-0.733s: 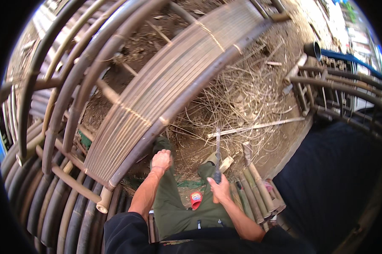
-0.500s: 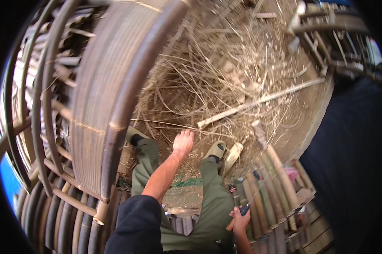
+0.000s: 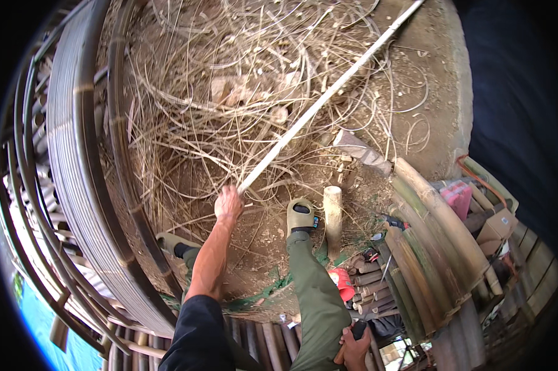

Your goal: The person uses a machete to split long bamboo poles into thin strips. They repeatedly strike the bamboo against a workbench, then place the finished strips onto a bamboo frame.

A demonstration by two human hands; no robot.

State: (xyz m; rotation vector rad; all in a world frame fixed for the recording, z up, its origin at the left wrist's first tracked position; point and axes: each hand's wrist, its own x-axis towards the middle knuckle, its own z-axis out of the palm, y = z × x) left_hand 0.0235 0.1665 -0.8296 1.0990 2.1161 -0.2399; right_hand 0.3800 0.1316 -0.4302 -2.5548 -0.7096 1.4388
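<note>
My left hand reaches down between my feet, its fingers closed at the near end of a long pale pole. The pole slants away to the far right over a heap of thin strips. At the lower edge, by my right thigh, my right hand is closed around a hand tool with a dark part and a brown wooden handle. The palm hides much of this tool, so its exact kind cannot be told. A short pale log stands beside my right shoe.
Bent bamboo furniture fills the left side. On the right is a bamboo-slat bench with a power tool, a pink block and a cardboard box. A red container sits beside cut bamboo pieces.
My view has swung to the right and turned. The pale pole's near end now meets my left hand, and the pole lies more steeply across the view. My right hand still holds the tool.
</note>
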